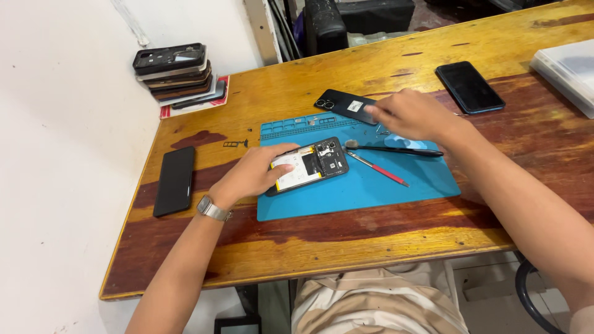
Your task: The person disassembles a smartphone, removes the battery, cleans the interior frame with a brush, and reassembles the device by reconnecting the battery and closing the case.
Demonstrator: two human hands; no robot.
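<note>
An opened phone with its back removed lies on a blue work mat, showing its battery and board. My left hand, with a metal watch on the wrist, presses on the phone's lower end. My right hand hovers at the mat's far edge, fingers pinched next to the removed black back cover; whether it holds anything small is hidden. A red-handled screwdriver and a black tool lie on the mat between my hands.
A black phone lies face down at the table's left edge. A stack of phone frames and covers sits at the back left. Another dark phone lies at the back right, beside a white plastic box. A small SIM tray rests left of the mat.
</note>
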